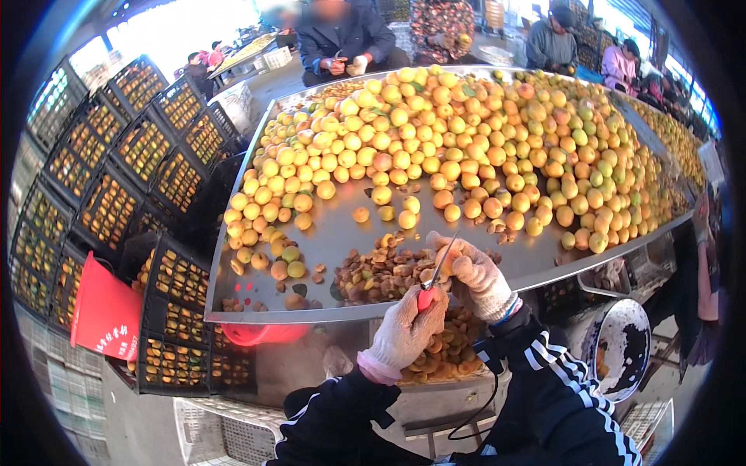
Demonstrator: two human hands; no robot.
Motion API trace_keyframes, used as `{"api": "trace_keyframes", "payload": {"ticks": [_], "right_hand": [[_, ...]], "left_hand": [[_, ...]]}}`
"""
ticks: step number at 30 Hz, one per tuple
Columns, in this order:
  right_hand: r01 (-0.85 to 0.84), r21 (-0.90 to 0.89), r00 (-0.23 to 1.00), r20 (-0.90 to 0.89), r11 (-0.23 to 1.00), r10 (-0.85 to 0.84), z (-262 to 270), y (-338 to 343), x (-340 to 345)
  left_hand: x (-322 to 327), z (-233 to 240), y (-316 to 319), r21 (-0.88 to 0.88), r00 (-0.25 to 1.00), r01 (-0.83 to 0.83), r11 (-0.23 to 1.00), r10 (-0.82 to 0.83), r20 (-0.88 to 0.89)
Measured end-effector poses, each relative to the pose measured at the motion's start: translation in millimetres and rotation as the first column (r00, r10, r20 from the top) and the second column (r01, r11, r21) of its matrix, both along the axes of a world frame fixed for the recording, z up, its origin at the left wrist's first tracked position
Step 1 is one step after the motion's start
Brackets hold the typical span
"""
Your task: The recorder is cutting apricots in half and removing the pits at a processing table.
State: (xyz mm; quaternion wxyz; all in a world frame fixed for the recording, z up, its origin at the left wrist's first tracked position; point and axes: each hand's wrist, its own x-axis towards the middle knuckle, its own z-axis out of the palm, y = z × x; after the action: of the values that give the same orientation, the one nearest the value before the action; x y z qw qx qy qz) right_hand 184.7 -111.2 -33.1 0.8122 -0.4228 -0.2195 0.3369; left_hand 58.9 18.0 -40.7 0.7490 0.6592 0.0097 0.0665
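Observation:
My left hand, in a cotton work glove, grips the red handle of a small knife. The thin blade points up and to the right, across the front of an orange apricot. My right hand, gloved as well, has its fingers around that apricot; part of the fruit is hidden by them and the blade. Behind both hands a heap of brown apricot stones lies on the metal table. Farther back spreads a large heap of whole yellow-orange apricots. Below my hands sit halved apricots, partly covered.
Stacked black crates of fruit line the left, with a red bucket among them. A white plastic basket stands lower left. A stained bucket is at right. Across the table sits a person; others work nearby.

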Motion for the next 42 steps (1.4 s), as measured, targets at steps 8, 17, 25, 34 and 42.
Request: {"api": "trace_keyframes", "payload": {"ticks": [8,17,25,34,42], "right_hand": [[0.081,-0.033,0.995,0.062,0.996,-0.078,1.3,-26.4,16.1],[0.212,-0.098,0.945,0.273,0.972,-0.179,7.4,-30.1,-0.8],[-0.011,0.019,0.976,-0.219,1.0,0.014,3.4,-19.5,-11.0],[0.191,-0.19,0.923,0.369,0.963,-0.11,-12.5,-27.1,-2.0],[-0.091,-0.023,0.99,0.109,0.996,0.093,-9.4,-32.1,-2.6]], "left_hand": [[19.9,-20.9,-21.3,-0.367,0.997,-0.001,0.93,-0.027,-0.069],[25.2,-31.5,-28.2,0.596,0.974,-0.226,0.77,0.197,0.114],[22.5,-29.8,-32.7,0.572,0.954,-0.293,0.766,0.271,0.127],[19.6,-35.5,-21.0,0.664,0.974,-0.196,0.721,0.221,0.047],[18.5,-38.8,-17.2,0.634,0.973,-0.231,0.738,0.152,0.176]]}}
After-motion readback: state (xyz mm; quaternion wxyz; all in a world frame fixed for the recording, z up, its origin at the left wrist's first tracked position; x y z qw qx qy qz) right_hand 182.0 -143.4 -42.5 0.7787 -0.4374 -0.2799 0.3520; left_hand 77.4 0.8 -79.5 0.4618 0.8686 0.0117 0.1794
